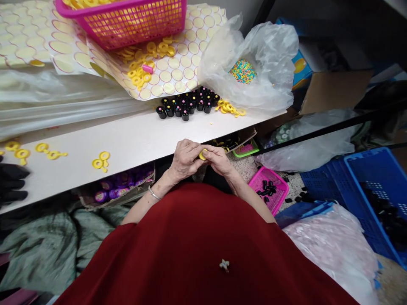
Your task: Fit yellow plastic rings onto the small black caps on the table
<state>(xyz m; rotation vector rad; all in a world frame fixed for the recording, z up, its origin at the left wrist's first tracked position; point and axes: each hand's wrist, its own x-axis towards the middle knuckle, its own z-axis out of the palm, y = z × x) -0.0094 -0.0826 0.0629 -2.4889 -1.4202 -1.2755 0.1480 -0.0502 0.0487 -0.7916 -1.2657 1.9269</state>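
My left hand (185, 159) and my right hand (218, 159) meet in front of my body, just off the table's front edge. Between their fingertips they pinch a small yellow plastic piece (203, 154), mostly covered by the fingers. On the white table (136, 133) beyond them stands a group of black caps (185, 113) with small coloured beads on top. Yellow ring-shaped pieces (229, 108) lie just right of the caps. More yellow ring pieces (101, 161) are on the table to the left.
A pink basket (140, 25) of yellow pieces stands at the back. Beside it a clear plastic bag (273, 46) holds coloured beads (243, 71). A pink tray (278, 190) with black parts sits low at right, near blue crates (375, 169). Purple items (121, 182) fill a box below.
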